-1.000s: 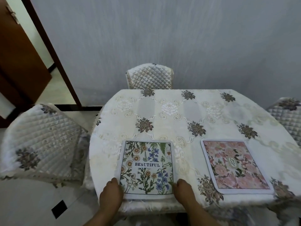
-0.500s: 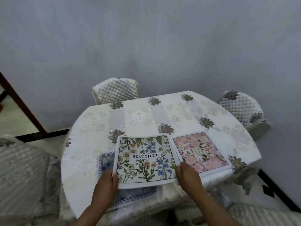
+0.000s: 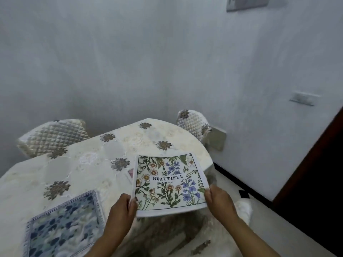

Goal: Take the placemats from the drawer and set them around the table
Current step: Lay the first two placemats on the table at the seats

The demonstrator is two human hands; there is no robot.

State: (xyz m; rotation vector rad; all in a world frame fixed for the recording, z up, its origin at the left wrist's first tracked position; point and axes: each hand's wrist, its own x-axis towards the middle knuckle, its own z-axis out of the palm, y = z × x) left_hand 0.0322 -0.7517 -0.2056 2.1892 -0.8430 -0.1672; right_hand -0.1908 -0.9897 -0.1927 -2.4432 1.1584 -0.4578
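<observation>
A white placemat printed with wildflowers and the word BEAUTIFUL (image 3: 168, 182) hangs in the air over the table's right front edge. My left hand (image 3: 121, 210) grips its lower left corner and my right hand (image 3: 219, 201) grips its lower right corner. A blue-patterned placemat (image 3: 65, 227) lies flat on the round table (image 3: 83, 164) at the near left. A sliver of a pink placemat (image 3: 130, 172) shows from behind the held mat's left edge; the remainder is hidden.
Two quilted chairs stand at the table's far side, one at the left (image 3: 53, 136) and one at the right (image 3: 194, 123). A white wall runs behind. A dark wooden door (image 3: 315, 173) stands at the right, with tiled floor (image 3: 259, 229) below.
Both hands lifted the BEAUTIFUL placemat off the table and carried it to the right, uncovering the blue placemat beneath. The view swung right, and the held mat now covers most of the pink placemat.
</observation>
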